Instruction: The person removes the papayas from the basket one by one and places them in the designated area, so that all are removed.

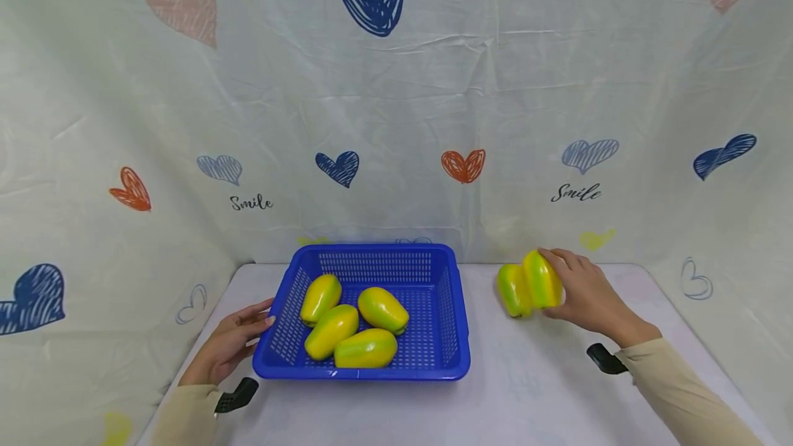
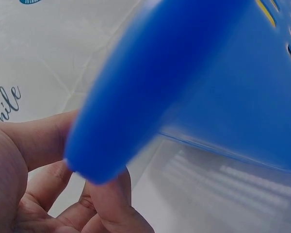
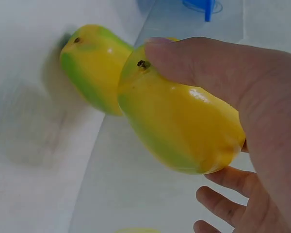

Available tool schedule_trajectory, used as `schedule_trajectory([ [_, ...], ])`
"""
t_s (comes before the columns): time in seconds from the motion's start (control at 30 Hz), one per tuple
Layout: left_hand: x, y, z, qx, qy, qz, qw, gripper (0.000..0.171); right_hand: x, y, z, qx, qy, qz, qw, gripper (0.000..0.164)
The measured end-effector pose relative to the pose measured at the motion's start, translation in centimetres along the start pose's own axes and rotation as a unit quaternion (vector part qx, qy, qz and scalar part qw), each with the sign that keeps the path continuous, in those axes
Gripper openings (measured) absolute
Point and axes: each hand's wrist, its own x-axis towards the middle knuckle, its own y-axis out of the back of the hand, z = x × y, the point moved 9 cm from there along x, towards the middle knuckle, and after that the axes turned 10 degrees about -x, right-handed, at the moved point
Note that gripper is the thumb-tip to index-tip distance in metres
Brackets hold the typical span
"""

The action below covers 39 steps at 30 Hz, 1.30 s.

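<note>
- Nearest you, the white counter carried everything, and a black wrist device sat by your left cuff, with a second black device by your right.
- Your left hand pinched the left rim of the blue plastic basket, thumb and fingers on either side of the edge, as the left wrist view showed.
- Inside the basket lay four papayas: a front papaya along the near wall, a left papaya just behind it, then a right papaya and a rear papaya. The basket's right side had bare floor.
- Well to the right of the basket, your right hand gripped a fifth papaya, thumb near its stem scar; you could not tell whether it was clear of the counter.
- Just beyond it stood a sixth papaya, overlapping it in view; contact between them was unclear.
- The step in hand seemed to be picking up the fifth papaya for the basket. Your next move probably called for carrying it left over the rim into the bare space, left hand steadying, without knocking the sixth.
- Farthest back hung the heart-printed cloth.
</note>
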Motion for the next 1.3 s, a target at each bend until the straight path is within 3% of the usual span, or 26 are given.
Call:
schedule_trajectory([
  [0.63,0.3,0.1,-0.3,0.002,0.001,0.005,1.0,0.067,-0.6,-3.2,2.9,-0.069,-0.006,-0.017,0.997,0.106],
  [1.3,-0.1,0.1,-0.1,-0.005,-0.006,0.011,0.9999,0.067,-0.2,-6.9,4.6,-0.066,-0.029,-0.073,0.995,0.106],
])
